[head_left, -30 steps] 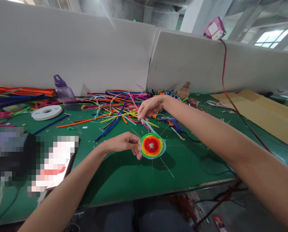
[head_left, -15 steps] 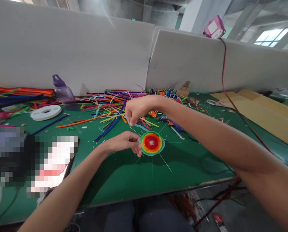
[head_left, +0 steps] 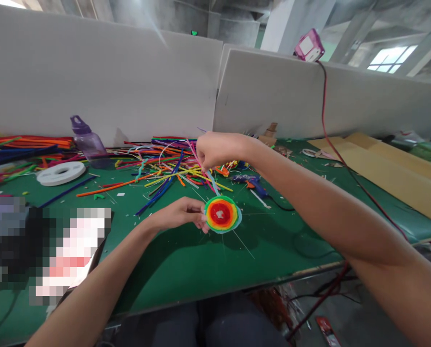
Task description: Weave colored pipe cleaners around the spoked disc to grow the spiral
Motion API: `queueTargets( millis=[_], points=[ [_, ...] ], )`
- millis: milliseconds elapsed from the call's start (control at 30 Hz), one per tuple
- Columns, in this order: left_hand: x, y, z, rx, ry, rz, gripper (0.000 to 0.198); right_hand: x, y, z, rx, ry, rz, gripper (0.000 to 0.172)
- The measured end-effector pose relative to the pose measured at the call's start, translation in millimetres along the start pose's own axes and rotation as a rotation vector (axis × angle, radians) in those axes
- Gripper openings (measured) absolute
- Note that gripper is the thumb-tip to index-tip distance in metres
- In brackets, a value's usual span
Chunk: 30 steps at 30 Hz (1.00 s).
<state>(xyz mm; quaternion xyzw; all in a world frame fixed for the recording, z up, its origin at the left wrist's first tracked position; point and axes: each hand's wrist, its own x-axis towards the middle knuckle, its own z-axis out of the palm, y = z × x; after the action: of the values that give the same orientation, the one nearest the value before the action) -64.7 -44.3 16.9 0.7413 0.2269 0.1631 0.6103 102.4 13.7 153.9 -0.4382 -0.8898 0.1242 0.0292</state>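
My left hand [head_left: 186,213] is closed on the left edge of a round disc [head_left: 229,222] of coiled fuzzy strips, held over the green table. Its rings run from a pale centre through red, orange, yellow and green to a light blue outer edge, and thin spokes stick out around it. From the disc's far side a light blue pipe cleaner [head_left: 212,182] rises to my right hand [head_left: 215,150], which pinches it above and behind the disc. The right fingertips are partly hidden by the bent wrist.
Behind my hands lies a heap of coloured pipe cleaners [head_left: 164,176]. A blue glue gun [head_left: 253,184] rests to the right, brown cardboard [head_left: 388,168] farther right. A white spool [head_left: 61,173], a purple bottle [head_left: 89,144] and a phone-like blurred device [head_left: 74,255] are on the left.
My right hand has shifted slightly right relative to the disc, and the light blue pipe cleaner now stands up straighter. The left hand still grips the disc. The view has turned a little.
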Motion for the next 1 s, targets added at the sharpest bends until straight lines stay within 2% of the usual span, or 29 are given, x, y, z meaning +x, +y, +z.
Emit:
queueTargets(
  millis=[67,133,267,333,400,467,567,733,900,1000],
  points=[
    [0.1,-0.4,-0.3,0.0,-0.005,0.01,0.022,3.1,19.4,-0.1,0.015,-0.005,0.032,0.015],
    [-0.1,0.0,-0.1,-0.001,-0.009,0.011,0.023,2.9,34.0,0.3,0.004,-0.065,0.104,0.019],
    [-0.4,2.2,0.8,-0.001,-0.009,0.001,0.025,-7.2,50.0,-0.5,0.061,-0.154,0.257,0.025],
    [-0.5,2.8,0.9,-0.006,-0.013,-0.007,0.025,-14.1,54.5,-2.5,0.145,-0.141,0.229,0.025],
    [-0.4,2.7,0.7,-0.009,-0.023,-0.015,0.026,-19.5,55.6,-5.1,0.231,-0.099,0.133,0.021],
    [-0.3,2.0,0.4,-0.012,-0.037,-0.021,0.026,-22.0,51.2,-7.3,0.276,-0.054,0.038,0.017],
    [-0.2,0.9,-0.1,-0.012,-0.05,-0.024,0.026,-19.6,34.7,-7.3,0.223,-0.041,-0.023,0.014],
    [-0.2,1.5,0.7,-0.006,-0.055,-0.032,0.026,-5.2,3.0,6.2,0.081,-0.168,-0.12,0.008],
    [-0.2,3.3,2.3,-0.009,-0.045,-0.047,0.025,7.1,-18.3,25.2,-0.051,-0.306,-0.139,0.004],
    [0.8,1.9,2.3,-0.021,0.003,-0.051,0.027,5.0,-34.0,34.9,-0.193,-0.305,-0.106,0.009]
  ],
)
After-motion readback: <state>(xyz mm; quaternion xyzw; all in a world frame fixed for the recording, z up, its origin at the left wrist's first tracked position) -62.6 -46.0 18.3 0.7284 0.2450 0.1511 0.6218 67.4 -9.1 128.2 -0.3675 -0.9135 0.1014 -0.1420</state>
